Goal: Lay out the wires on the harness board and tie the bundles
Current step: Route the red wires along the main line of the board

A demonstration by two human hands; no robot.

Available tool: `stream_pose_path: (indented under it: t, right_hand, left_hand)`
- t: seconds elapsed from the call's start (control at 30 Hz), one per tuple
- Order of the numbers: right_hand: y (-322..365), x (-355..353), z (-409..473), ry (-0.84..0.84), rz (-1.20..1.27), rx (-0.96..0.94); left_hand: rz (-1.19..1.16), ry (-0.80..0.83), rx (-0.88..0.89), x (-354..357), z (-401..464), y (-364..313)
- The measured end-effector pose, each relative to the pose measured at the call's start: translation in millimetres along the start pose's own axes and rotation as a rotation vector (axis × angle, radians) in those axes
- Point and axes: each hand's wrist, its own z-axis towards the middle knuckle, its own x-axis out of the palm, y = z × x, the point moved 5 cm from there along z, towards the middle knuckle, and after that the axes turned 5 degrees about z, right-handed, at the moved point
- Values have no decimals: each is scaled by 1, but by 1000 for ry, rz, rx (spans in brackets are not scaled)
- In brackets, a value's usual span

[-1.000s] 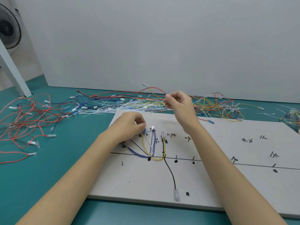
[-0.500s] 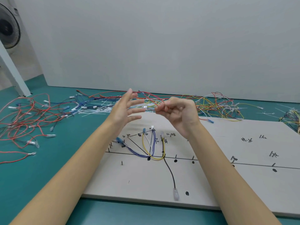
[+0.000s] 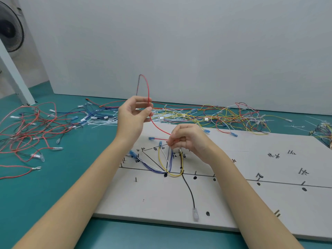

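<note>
A grey harness board [image 3: 233,203] with drawn lines, marks and small pins lies in front of me. Yellow, blue, white and black wires [image 3: 168,164] are laid on its left part. A red wire [image 3: 148,90] arches up in a loop above the board. My left hand [image 3: 133,115] is raised and pinches the red wire between thumb and fingers. Lower down, my right hand [image 3: 186,139] pinches the same wire close to its blue-terminal end [image 3: 150,138], just over the laid wires.
Loose red and black wires [image 3: 30,126] spread over the teal table at left. A pile of white cable ties [image 3: 104,121] and mixed yellow, red and white wires [image 3: 233,117] lies behind the board. A fan [image 3: 9,29] stands far left.
Both hands met behind the board and took up a red wire. My left hand rose with it, forming a tall loop, while my right hand came down toward the laid wires.
</note>
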Motion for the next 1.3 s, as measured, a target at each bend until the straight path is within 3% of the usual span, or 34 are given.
stream_pose_path:
  t: [0.23, 0.5, 0.6, 0.77, 0.83, 1.03, 1.3]
  right_hand:
    - [7, 0, -3, -32, 178, -57]
    - [17, 14, -9, -23, 150, -186]
    - [21, 11, -10, -93, 154, -221]
    - [26, 7, -14, -135, 170, -246]
    - [27, 8, -15, -131, 178, -225]
    - [25, 17, -17, -33, 131, -179]
    - [22, 24, -18, 51, 73, -170]
  left_hand:
    - [273, 9, 215, 7, -6, -9]
    - [315, 123, 319, 17, -14, -15]
    - [218, 196, 224, 21, -13, -14]
    - [-235, 416, -270, 29, -16, 1]
    - [-245, 422, -370, 30, -16, 10]
    - [-237, 509, -329, 40, -21, 10]
    - [-243, 413, -313, 35, -17, 9]
